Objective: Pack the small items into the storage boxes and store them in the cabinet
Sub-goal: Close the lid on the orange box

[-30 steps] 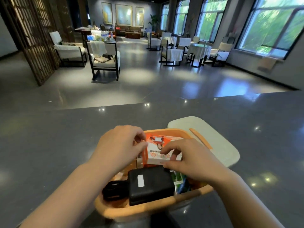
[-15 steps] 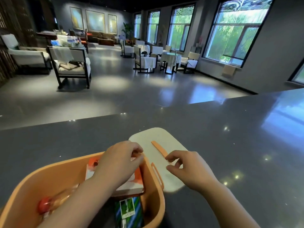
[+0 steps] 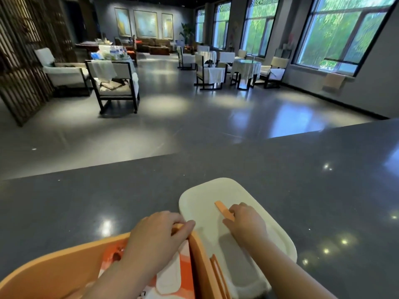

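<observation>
We've got the orange storage box (image 3: 43,275) bottom left on the grey counter (image 3: 302,180), left hand (image 3: 159,238) curled over its rim above an orange-white packet (image 3: 172,275). Right hand (image 3: 246,221) pinches the white lid (image 3: 205,197)'s orange handle (image 3: 222,209), just beside the box.

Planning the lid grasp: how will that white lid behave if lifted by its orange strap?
The white lid looks like thin moulded plastic, so probably light and fairly stiff. It lies flat on the glossy counter, so it may slide when pushed. The right hand is at the orange strap; lifted there, it should hang roughly level.
</observation>
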A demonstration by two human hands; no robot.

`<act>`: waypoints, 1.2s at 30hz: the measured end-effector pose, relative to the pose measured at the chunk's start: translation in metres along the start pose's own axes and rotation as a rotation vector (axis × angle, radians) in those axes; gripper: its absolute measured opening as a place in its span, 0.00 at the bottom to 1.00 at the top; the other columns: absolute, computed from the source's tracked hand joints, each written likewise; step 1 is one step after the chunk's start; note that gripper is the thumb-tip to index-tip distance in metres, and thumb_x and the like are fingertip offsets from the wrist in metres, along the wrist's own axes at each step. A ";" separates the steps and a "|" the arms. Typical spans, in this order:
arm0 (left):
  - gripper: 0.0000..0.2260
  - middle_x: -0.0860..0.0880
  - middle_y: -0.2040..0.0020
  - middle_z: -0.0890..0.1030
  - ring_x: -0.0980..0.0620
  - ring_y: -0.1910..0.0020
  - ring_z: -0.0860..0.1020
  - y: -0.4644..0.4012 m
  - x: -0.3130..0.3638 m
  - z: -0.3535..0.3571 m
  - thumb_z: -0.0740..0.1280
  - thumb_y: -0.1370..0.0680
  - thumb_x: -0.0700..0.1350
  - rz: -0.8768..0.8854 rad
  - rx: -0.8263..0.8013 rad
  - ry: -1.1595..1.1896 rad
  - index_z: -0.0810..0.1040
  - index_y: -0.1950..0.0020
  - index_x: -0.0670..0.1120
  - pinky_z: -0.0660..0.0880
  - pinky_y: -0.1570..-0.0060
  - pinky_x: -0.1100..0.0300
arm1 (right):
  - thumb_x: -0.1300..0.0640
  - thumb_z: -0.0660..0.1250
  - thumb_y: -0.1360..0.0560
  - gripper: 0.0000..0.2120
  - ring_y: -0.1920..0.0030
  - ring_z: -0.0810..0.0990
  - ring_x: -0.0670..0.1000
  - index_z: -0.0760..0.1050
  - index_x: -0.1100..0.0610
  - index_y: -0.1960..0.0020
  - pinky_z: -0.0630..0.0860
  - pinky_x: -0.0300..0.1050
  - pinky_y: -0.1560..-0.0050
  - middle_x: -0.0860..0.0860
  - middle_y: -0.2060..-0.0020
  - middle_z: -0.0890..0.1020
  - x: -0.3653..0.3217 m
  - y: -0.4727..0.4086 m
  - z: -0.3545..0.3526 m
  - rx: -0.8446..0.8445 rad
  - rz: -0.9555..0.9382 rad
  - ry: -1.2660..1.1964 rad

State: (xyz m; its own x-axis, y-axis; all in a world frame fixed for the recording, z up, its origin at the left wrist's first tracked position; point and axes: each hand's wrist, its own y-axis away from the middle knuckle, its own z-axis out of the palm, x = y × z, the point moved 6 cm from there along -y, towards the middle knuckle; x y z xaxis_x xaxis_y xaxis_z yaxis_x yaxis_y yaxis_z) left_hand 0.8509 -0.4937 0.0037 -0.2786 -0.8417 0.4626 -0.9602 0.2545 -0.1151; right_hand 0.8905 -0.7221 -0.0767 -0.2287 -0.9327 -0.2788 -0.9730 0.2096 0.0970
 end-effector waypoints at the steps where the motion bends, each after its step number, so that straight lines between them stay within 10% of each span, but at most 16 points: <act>1: 0.20 0.62 0.63 0.77 0.61 0.61 0.75 -0.001 0.000 0.000 0.53 0.28 0.69 -0.003 0.004 -0.007 0.79 0.59 0.59 0.66 0.65 0.65 | 0.47 0.63 0.24 0.14 0.47 0.76 0.50 0.75 0.50 0.42 0.74 0.44 0.56 0.47 0.48 0.76 0.000 -0.002 0.001 0.016 -0.004 0.008; 18: 0.08 0.57 0.49 0.81 0.56 0.50 0.77 0.089 -0.057 -0.091 0.62 0.23 0.56 -0.168 0.107 0.049 0.79 0.48 0.57 0.75 0.49 0.55 | 0.51 0.68 0.25 0.13 0.52 0.75 0.52 0.77 0.52 0.42 0.67 0.45 0.55 0.49 0.51 0.77 -0.069 0.087 -0.161 0.306 -0.336 -0.050; 25: 0.09 0.61 0.50 0.78 0.61 0.49 0.75 0.188 -0.088 -0.172 0.62 0.23 0.50 -0.160 0.556 0.137 0.78 0.45 0.56 0.72 0.51 0.60 | 0.48 0.68 0.26 0.10 0.58 0.72 0.42 0.77 0.44 0.45 0.66 0.40 0.56 0.40 0.57 0.74 -0.174 0.169 -0.111 0.121 -0.584 -0.133; 36: 0.11 0.59 0.40 0.77 0.56 0.39 0.72 0.217 -0.098 -0.123 0.62 0.22 0.49 -0.129 0.334 0.057 0.76 0.41 0.54 0.66 0.39 0.60 | 0.51 0.63 0.22 0.10 0.46 0.70 0.46 0.77 0.43 0.43 0.70 0.45 0.45 0.41 0.49 0.74 -0.222 0.212 -0.036 -0.006 -0.754 -0.137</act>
State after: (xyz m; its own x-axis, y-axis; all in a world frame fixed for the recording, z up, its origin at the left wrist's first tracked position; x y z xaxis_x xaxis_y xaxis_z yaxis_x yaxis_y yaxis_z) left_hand 0.6721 -0.2973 0.0419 -0.1625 -0.8265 0.5389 -0.9437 -0.0293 -0.3294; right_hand 0.7358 -0.4808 0.0398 0.4948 -0.7780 -0.3873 -0.8672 -0.4712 -0.1612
